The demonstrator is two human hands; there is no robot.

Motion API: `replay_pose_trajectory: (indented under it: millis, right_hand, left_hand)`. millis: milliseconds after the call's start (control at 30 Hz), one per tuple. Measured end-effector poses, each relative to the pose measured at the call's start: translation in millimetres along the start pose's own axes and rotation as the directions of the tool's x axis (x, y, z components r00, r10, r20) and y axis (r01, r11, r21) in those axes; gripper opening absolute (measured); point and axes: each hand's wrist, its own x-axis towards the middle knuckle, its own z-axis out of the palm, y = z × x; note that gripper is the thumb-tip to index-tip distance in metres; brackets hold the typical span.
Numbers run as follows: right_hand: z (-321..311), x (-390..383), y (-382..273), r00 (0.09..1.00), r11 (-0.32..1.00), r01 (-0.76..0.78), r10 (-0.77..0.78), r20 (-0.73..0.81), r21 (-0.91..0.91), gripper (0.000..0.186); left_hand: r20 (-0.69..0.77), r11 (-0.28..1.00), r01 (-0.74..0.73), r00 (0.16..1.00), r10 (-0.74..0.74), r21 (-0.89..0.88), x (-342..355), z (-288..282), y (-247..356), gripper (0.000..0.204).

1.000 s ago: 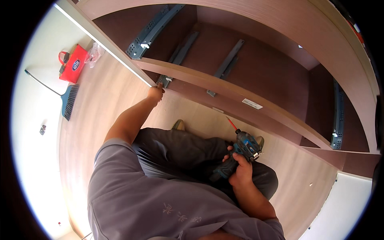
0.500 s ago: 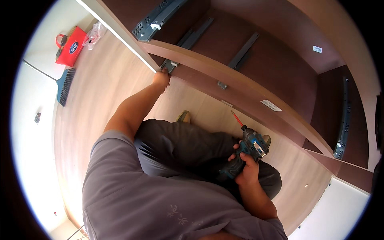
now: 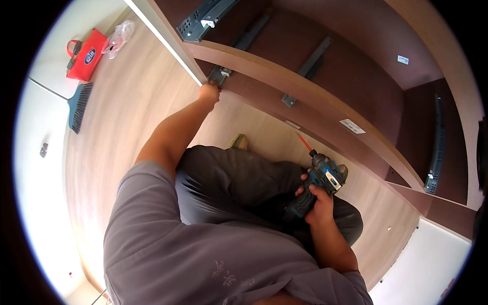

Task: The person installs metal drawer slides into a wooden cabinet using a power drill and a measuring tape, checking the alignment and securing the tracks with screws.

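My left hand (image 3: 209,93) reaches to the lower left corner of the brown cabinet (image 3: 351,91). Its fingers are curled at the front end of a grey metal drawer slide (image 3: 219,74) with a white clip; the fingertips are partly hidden. My right hand (image 3: 319,204) is wrapped round the grip of a teal and black cordless impact driver (image 3: 324,174), held above my right leg. A long red screwdriver bit (image 3: 304,143) sticks out of it toward the cabinet's lower rail, its tip apart from my left hand.
Other drawer slides are on the upper left wall (image 3: 203,23) and the right wall (image 3: 435,147). A small metal bracket (image 3: 288,99) shows under the middle rail. On the pale wood floor (image 3: 127,101) are a red bag (image 3: 87,57), a plastic bag (image 3: 119,38) and a blue broom (image 3: 79,108).
The view has shifted slightly. My right hand and the impact driver sit a little higher and further right in it. My left hand stays at the same slide.
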Motion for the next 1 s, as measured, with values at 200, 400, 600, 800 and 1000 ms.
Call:
replay_pose_trajectory:
  millis: [200, 400, 600, 800, 1000]
  right_hand:
    - [15, 27, -24, 0.965, 0.98, -0.195, 0.199, 0.169, -0.04, 0.049]
    - [60, 116, -22, 0.896, 0.966, -0.199, 0.248, 0.368, -0.165, 0.046]
    - [110, 215, 39, 0.829, 0.968, -0.23, 0.251, 0.5, -0.106, 0.041]
    - [134, 237, 89, 0.847, 0.927, -0.36, 0.278, 0.452, 0.104, 0.038]
    - [140, 238, 103, 0.853, 0.925, -0.368, 0.298, 0.428, 0.091, 0.04]
  left_hand:
    - [0.246, 0.979, 0.109, 0.967, -0.064, -0.175, 3, -16, -9, 0.054]
    - [0.25, 0.974, 0.108, 0.967, -0.057, -0.198, -8, -17, -5, 0.053]
    - [0.259, 0.964, 0.129, 0.964, -0.067, -0.231, -5, -16, -7, 0.053]
    - [0.243, 0.966, 0.139, 0.966, -0.084, -0.22, -7, -17, -6, 0.053]
    - [0.252, 0.972, 0.139, 0.964, -0.089, -0.188, -4, -16, -7, 0.054]
